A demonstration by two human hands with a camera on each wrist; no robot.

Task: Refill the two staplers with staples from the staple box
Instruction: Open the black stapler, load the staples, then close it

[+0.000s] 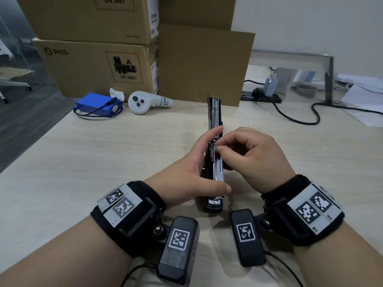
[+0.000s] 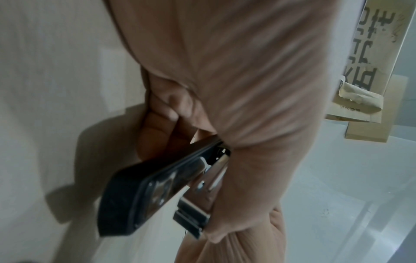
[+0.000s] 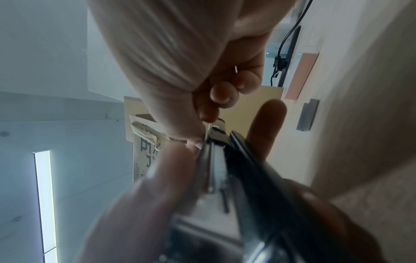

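A black stapler [image 1: 214, 112] is folded open, its lid pointing away from me and its metal magazine [image 1: 218, 172] facing up. My left hand [image 1: 204, 162] grips it from the left, thumb across the near end and fingers along the far side. My right hand [image 1: 217, 148] pinches a small metal piece [image 3: 208, 128] at the middle of the magazine; I cannot tell whether it is staples. The left wrist view shows the stapler [image 2: 135, 195] under my palm. In the right wrist view the stapler [image 3: 243, 160] runs below the pinching fingertips. No second stapler or staple box shows in the head view.
Stacked cardboard boxes [image 1: 93, 65] and a cardboard sheet [image 1: 205, 63] stand at the back of the wooden table [image 1: 103, 162]. A blue battery pack [image 1: 97, 105] and a white controller [image 1: 143, 101] lie back left. A black power strip [image 1: 263, 96] with a cable, a glass divider [image 1: 329, 79] and papers [image 1: 362, 90] are back right.
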